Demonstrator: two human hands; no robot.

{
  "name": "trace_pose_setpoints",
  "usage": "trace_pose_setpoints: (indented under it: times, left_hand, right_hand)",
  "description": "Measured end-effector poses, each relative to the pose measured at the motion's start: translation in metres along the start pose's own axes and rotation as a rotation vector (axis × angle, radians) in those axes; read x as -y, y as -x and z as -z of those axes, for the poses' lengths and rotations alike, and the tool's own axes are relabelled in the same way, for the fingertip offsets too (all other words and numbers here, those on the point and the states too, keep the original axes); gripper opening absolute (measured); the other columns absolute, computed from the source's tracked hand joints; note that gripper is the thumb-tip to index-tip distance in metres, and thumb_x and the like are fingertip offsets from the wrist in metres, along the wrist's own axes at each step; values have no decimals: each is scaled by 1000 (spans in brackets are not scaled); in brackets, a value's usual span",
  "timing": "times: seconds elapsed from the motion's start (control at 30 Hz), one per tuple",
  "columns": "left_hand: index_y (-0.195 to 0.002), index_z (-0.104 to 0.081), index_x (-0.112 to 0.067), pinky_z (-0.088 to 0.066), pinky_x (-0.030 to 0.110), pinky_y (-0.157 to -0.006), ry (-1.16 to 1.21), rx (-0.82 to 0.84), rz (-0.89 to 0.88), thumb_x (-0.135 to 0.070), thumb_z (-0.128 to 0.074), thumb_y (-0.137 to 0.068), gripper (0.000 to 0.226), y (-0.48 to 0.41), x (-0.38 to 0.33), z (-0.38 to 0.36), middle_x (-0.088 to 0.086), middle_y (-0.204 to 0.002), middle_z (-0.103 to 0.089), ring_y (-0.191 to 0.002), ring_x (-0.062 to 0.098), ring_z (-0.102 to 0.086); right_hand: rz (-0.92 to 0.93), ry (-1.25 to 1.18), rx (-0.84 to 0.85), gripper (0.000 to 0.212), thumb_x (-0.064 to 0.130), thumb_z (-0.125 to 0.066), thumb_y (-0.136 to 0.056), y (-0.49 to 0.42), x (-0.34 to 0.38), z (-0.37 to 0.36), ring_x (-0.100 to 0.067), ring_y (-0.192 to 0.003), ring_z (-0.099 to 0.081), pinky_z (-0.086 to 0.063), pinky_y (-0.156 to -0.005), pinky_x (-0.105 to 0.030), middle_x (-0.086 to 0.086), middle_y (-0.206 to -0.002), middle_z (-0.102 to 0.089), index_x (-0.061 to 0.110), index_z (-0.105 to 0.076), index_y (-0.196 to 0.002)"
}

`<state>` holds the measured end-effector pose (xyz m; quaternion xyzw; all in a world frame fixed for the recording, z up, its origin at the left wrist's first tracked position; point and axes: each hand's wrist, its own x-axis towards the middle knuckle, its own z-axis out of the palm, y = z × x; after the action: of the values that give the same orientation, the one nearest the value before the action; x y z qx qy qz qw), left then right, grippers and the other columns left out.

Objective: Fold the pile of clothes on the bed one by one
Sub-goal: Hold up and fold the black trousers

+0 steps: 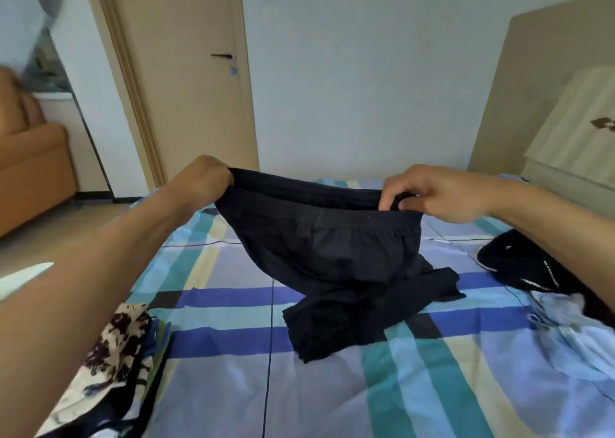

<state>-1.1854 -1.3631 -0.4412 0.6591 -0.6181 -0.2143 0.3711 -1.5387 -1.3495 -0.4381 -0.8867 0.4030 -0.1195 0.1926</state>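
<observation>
Black shorts [332,258] with an elastic waistband hang above the bed, their legs crumpled on the striped sheet [233,387]. My left hand [203,179] grips the waistband's left end. My right hand [432,193] pinches the waistband's right end, fingers curled over the fabric. The waistband is stretched between both hands. A black garment with white markings [519,264] lies at the right, and a pale blue-white garment [572,344] lies below it.
A stack of clothes with a dark floral print on top [109,354] sits at the bed's left edge. A closed door [186,71] and an orange armchair [30,168] stand beyond the bed. A headboard [532,81] and pillow [575,131] are at the right.
</observation>
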Motion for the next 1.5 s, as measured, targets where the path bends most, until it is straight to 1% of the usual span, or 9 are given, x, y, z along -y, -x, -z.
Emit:
trace_pose_setpoints:
  times: [0.3, 0.4, 0.53, 0.73, 0.9, 1.03, 1.2, 1.33, 1.5]
  left_hand:
    - [-77, -58, -15, -44, 27, -59, 497, 109, -55, -8, -46, -85, 16, -7, -101, 53, 2, -69, -57, -63, 17, -54]
    - [-81, -64, -16, -49, 27, -66, 503, 183, -145, -24, -54, -92, 18, -10, -116, 64, 0, -69, -68, -65, 16, -64]
    - [-103, -66, -17, -54, 24, -76, 263, 396, -438, -59, -73, -76, 51, -22, -121, 75, 1, -99, -72, -90, 14, -69]
    - [-108, -67, -16, -54, 38, -92, -117, 112, -601, -28, -63, -97, 17, -68, -160, 100, -2, -103, -71, -96, 15, -67]
    - [-122, -66, -8, -50, 37, -98, 179, -366, -585, -22, -59, -100, 27, -96, -301, 202, 7, -117, -67, -108, 23, -62]
    - [-125, -59, -7, -53, 35, -88, 349, -393, -568, -22, -51, -102, 28, -88, -358, 244, 7, -123, -63, -106, 21, -61]
    - [-120, -67, -13, -52, 29, -91, 280, -209, -688, -46, -73, -86, 47, -63, -348, 259, -1, -116, -71, -105, 14, -67]
    - [-117, -70, -9, -52, 26, -88, 177, -116, -724, -33, -72, -89, 37, -55, -328, 257, 2, -116, -72, -112, 20, -67]
    - [-120, -64, -14, -54, 32, -86, 81, 1, -472, -42, -71, -88, 43, -49, -307, 236, 1, -116, -70, -109, 18, -65]
  right_hand:
    - [-103, -662, 13, 38, 21, -54, -86, 20, 15, 102, -35, -111, -64, -51, -100, -39, -28, -122, -66, -7, -75, -103]
    - [-81, -445, -44, 58, 48, -77, -78, 25, 21, 121, -23, -100, -67, -52, -94, -29, -16, -111, -72, -4, -74, -105]
    - [-94, -303, -330, 10, 18, -75, -86, 10, 16, 139, -13, -83, -69, -50, -80, -25, -2, -88, -75, 7, -77, -85]
    - [-187, -168, -490, 17, 10, -76, -86, -25, 23, 218, -21, -79, -62, -51, -70, -34, -7, -81, -65, -2, -64, -88]
    - [83, -164, -991, 15, 9, -75, -87, -42, 130, 352, -16, -75, -61, -50, -68, -26, -3, -81, -63, 12, -61, -83]
    - [160, -270, -935, 25, 24, -76, -87, -31, 184, 392, -18, -91, -70, -55, -85, -32, -3, -99, -73, 11, -66, -105]
    - [212, -357, -888, 14, 9, -60, -95, -1, 177, 394, -18, -87, -59, -48, -72, -26, 0, -86, -63, 20, -62, -86]
    - [109, -316, -832, 25, 9, -67, -93, 11, 164, 382, -15, -98, -65, -51, -84, -29, -2, -109, -70, 14, -68, -117]
    - [-105, -360, -809, 21, 12, -69, -88, 3, 153, 352, -21, -94, -66, -54, -81, -32, -8, -107, -71, 7, -69, -109]
